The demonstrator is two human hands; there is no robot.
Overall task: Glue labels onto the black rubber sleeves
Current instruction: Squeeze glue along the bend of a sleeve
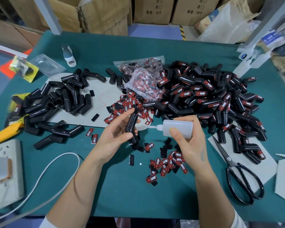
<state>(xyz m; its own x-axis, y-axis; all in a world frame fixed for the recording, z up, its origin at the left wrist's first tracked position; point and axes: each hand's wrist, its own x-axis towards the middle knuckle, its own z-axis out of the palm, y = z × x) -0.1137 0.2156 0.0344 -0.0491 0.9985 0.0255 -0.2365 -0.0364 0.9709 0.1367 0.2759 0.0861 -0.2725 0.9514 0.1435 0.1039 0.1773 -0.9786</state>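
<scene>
A green table was seen, backed by cardboard boxes stacked in a storeroom. Taking the glue bottle as the landmark: it was gripped by the right hand, fingers curled round it, nozzle pointed left. Just left of the nozzle a black rubber sleeve was held upright — pinched by the left hand. Behind the bottle a clear plastic bag was lying, filled with red-and-black labels. Far right, labelled sleeves were heaped; far left, bare sleeves. Loose labels were scattered just below — scissors lower right.
</scene>
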